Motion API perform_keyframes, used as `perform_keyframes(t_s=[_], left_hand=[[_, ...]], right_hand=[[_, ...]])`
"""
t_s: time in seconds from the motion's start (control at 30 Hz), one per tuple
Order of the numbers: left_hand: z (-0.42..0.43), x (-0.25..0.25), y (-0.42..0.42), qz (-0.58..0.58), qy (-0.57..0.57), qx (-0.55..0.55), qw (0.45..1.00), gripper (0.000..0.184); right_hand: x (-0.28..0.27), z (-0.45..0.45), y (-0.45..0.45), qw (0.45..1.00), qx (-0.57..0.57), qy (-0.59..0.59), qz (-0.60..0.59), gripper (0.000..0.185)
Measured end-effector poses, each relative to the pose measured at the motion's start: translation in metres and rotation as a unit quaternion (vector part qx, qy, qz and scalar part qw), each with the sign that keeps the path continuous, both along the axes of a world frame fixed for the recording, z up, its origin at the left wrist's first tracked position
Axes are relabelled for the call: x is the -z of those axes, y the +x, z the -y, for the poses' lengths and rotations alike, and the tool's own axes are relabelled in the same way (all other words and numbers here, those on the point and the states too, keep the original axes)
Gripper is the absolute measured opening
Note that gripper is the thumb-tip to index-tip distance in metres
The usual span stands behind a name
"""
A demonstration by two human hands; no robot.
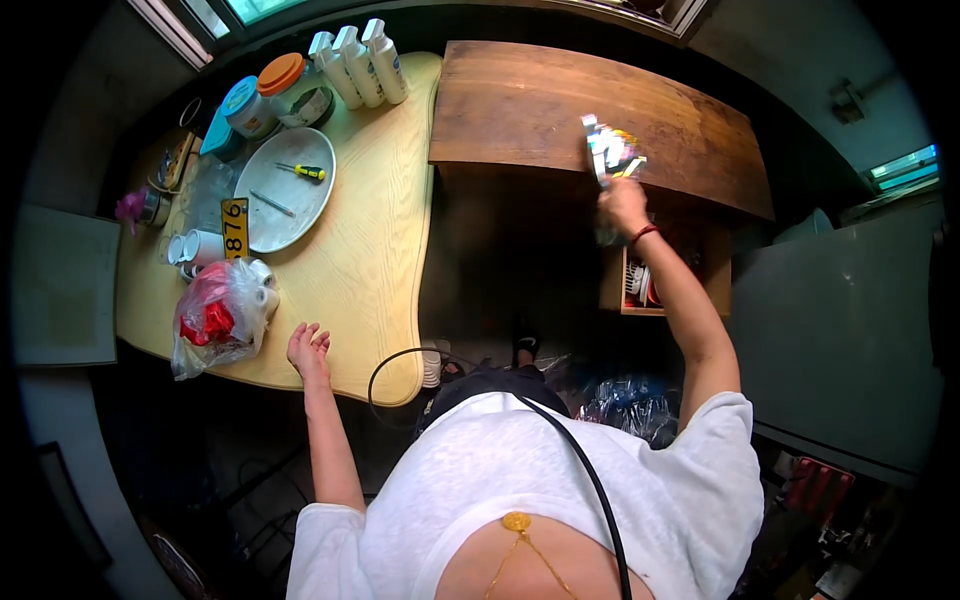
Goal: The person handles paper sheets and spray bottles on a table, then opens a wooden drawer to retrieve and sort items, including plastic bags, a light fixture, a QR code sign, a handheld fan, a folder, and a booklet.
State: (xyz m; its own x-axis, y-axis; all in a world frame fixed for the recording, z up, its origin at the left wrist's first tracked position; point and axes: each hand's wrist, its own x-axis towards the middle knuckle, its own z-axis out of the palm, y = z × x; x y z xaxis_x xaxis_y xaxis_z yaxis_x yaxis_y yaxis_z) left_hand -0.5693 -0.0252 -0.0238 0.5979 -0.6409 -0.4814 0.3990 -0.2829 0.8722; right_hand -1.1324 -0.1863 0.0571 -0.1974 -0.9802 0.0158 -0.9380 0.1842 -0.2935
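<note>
My right hand point(624, 206) is closed round a shiny, multicoloured packet point(612, 150), blurred and glaring, at the front edge of the brown wooden desk point(530, 100). An open drawer point(663, 308) with white and red items point(640, 283) lies just below my right wrist. Over the front part of the pale wooden table point(370, 300), my left hand point(309, 350) has its fingers loosely apart and holds nothing. To its left sits a clear plastic bag point(215, 320) with red and white contents.
A white oval tray point(262, 232) bears a screwdriver point(308, 173) and a pen-like tool point(272, 204). White bottles point(385, 65), an orange-lidded jar point(298, 100) and a yellow number plate point(235, 228) stand or lie around it. A black cable point(590, 470) crosses my body.
</note>
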Motion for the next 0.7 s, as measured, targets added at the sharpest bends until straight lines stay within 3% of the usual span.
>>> perform_keyframes(t_s=[0.07, 0.13, 0.23, 0.3, 0.33, 0.37, 0.4, 0.43, 0.47, 0.5, 0.53, 0.6, 0.67, 0.7], left_hand=[[0.015, 0.000, -0.023, 0.000, 0.005, 0.021, 1.000, 0.030], [0.027, -0.003, -0.045, 0.003, 0.009, 0.018, 1.000, 0.031], [0.034, -0.009, -0.070, 0.002, 0.013, 0.015, 1.000, 0.030], [0.031, -0.009, -0.080, 0.006, 0.002, 0.022, 1.000, 0.029], [0.028, -0.009, -0.084, 0.008, 0.001, 0.009, 1.000, 0.029], [0.023, -0.010, -0.089, 0.013, 0.007, 0.010, 1.000, 0.028], [0.017, -0.010, -0.094, 0.019, 0.013, 0.011, 1.000, 0.027], [0.011, -0.010, -0.099, 0.021, 0.013, -0.003, 1.000, 0.027], [0.004, -0.010, -0.105, 0.037, 0.022, 0.001, 0.999, 0.026], [-0.003, -0.011, -0.112, 0.053, 0.031, 0.006, 0.998, 0.026], [-0.008, -0.013, -0.120, 0.056, 0.030, -0.007, 0.998, 0.026], [-0.015, -0.017, -0.138, 0.086, 0.065, 0.021, 0.994, 0.025], [-0.016, -0.017, -0.156, 0.121, 0.071, 0.032, 0.990, 0.026], [-0.013, -0.013, -0.163, 0.197, 0.051, 0.066, 0.977, 0.027]], right_hand=[[0.000, -0.021, 0.059, 0.972, -0.223, 0.016, 0.069, 0.026], [-0.019, -0.022, 0.084, 0.928, -0.314, 0.086, 0.180, 0.023], [-0.050, 0.017, 0.057, 0.875, -0.199, 0.149, 0.415, 0.016], [-0.065, 0.063, 0.012, 0.892, -0.134, 0.056, 0.428, 0.015], [-0.051, 0.096, -0.026, 0.913, -0.123, -0.062, 0.384, 0.018], [-0.056, 0.119, -0.057, 0.898, -0.088, -0.115, 0.415, 0.019], [-0.064, 0.137, -0.083, 0.915, -0.083, -0.207, 0.335, 0.021], [-0.086, 0.143, -0.096, 0.968, 0.014, -0.208, 0.138, 0.021], [-0.079, 0.164, -0.116, 0.962, 0.045, -0.269, 0.013, 0.020], [-0.084, 0.169, -0.117, 0.954, 0.053, -0.287, 0.075, 0.019], [-0.077, 0.184, -0.122, 0.969, 0.091, -0.228, 0.002, 0.021], [-0.045, 0.217, -0.112, 0.984, 0.046, -0.150, -0.085, 0.023], [-0.021, 0.231, -0.060, 0.983, 0.014, -0.164, -0.077, 0.021], [-0.012, 0.232, -0.029, 0.987, -0.056, -0.134, -0.075, 0.019]])
